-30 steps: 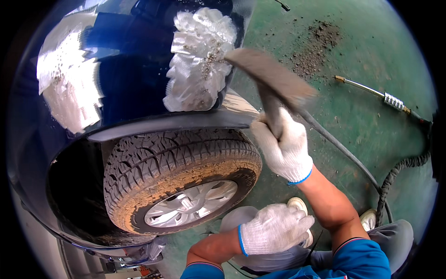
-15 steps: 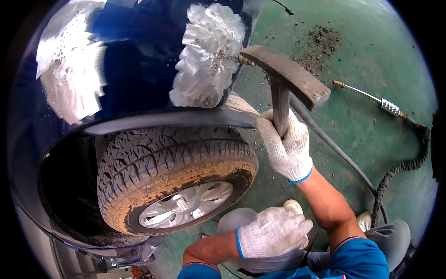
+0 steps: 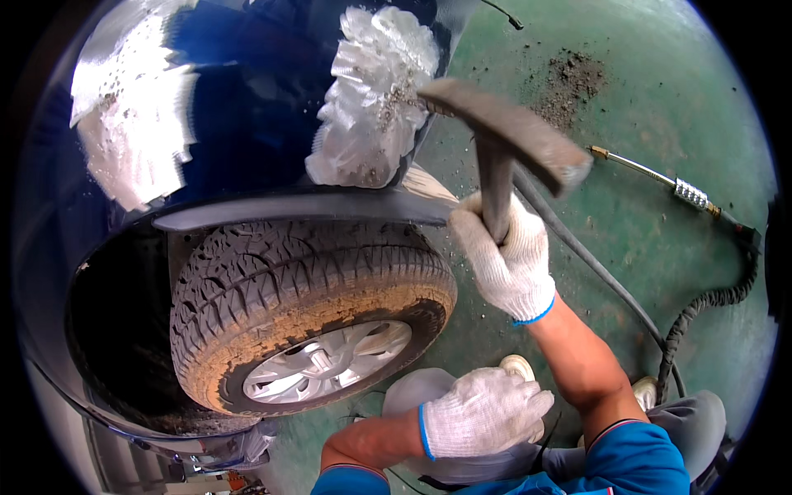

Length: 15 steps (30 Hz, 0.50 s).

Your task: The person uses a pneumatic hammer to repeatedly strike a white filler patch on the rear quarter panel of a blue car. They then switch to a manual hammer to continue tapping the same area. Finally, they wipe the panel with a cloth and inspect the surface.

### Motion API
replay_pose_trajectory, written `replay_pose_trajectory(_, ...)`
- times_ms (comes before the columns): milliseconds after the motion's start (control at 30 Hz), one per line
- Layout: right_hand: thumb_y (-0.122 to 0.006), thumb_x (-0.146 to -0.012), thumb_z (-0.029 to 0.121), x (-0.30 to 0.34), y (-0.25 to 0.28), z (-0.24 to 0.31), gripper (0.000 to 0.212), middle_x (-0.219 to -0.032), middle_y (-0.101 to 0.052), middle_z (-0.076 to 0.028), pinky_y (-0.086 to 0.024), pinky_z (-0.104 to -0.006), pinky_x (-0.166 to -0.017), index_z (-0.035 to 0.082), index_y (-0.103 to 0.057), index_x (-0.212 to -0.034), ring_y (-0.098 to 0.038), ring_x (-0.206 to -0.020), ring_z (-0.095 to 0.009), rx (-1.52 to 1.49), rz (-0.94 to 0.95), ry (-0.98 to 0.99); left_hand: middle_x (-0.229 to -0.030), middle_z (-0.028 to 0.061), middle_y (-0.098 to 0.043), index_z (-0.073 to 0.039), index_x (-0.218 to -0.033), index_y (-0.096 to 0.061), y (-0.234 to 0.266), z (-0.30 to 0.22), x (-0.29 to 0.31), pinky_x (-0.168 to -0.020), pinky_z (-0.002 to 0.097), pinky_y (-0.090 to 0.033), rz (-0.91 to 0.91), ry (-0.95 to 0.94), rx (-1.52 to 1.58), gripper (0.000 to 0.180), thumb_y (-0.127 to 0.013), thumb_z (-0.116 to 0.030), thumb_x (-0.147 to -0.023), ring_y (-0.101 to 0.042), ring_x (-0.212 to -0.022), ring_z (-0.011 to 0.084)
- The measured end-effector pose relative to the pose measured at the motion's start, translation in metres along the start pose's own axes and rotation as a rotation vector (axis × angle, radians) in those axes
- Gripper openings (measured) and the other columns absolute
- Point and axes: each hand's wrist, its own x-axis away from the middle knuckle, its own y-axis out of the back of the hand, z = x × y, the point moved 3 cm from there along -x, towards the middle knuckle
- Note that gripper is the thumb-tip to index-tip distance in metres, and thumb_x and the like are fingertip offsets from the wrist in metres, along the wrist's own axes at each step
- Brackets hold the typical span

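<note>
In a white knit glove with a blue cuff, my right hand [image 3: 507, 260] grips the handle of a hammer [image 3: 511, 132]. The hammer's dark, worn head is raised and smeared by motion, with one end toward a sanded bare-metal patch [image 3: 371, 99] on the dark blue car body [image 3: 256, 107]. Whether the head touches the metal I cannot tell. My left hand [image 3: 487, 412], gloved the same way, is closed in front of my bent legs, below the wheel. Its inner side is hidden, so anything inside it does not show.
A muddy tyre [image 3: 313, 289] with a silver rim sits under the wheel arch trim [image 3: 305, 209]. Another sanded patch [image 3: 140, 115] lies farther left. On the green floor are grit [image 3: 569, 82], a metal-tipped tool [image 3: 689, 191] with a sleeved cable, and a grey hose [image 3: 602, 268].
The hammer head has tilted slightly and blurred, while my right hand has shifted a little left. My left hand stays nearly still. The view has moved slightly against the car.
</note>
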Motion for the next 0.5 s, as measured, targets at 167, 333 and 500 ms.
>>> replay_pose_trajectory(167, -0.076, -0.097, 0.017, -0.012, 0.0, 0.0, 0.019, -0.07, -0.061, -0.015, -0.052, -0.0375, -0.06, 0.002, -0.065, -0.103, -0.066, -0.06, -0.027, 0.045, 0.059, -0.009, -0.091, 0.0146, -0.071, -0.005, -0.115, -0.065, 0.0, 0.0, 0.0, -0.068, 0.0446, -0.059, -0.044, -0.018, 0.019, 0.033, -0.069, -0.032, -0.096, -0.074, -0.075, 0.0331)
replay_pose_trajectory(333, -0.074, -0.098, 0.02, -0.006, -0.001, -0.005, 0.026, -0.074, -0.065, -0.017, -0.054, -0.0375, -0.064, 0.002, -0.067, -0.116, -0.069, -0.064, -0.031, 0.071, 0.051, 0.013, -0.088, 0.0119, -0.069, -0.007, -0.109, -0.065, -0.007, 0.0, 0.001, -0.061, 0.0401, -0.058, -0.083, -0.042, -0.022, 0.027, -0.067, -0.031, -0.096, -0.073, -0.076, 0.029)
replay_pose_trajectory(500, -0.074, -0.098, 0.02, 0.007, -0.002, -0.01, 0.034, -0.085, -0.071, -0.02, -0.058, -0.038, -0.068, 0.004, -0.067, -0.128, -0.074, -0.072, -0.036, 0.075, 0.059, 0.07, -0.087, 0.0107, -0.067, -0.007, -0.108, -0.065, -0.006, -0.001, 0.003, -0.059, 0.0386, -0.057, -0.029, -0.025, -0.003, 0.026, -0.065, -0.031, -0.096, -0.072, -0.077, 0.0266)
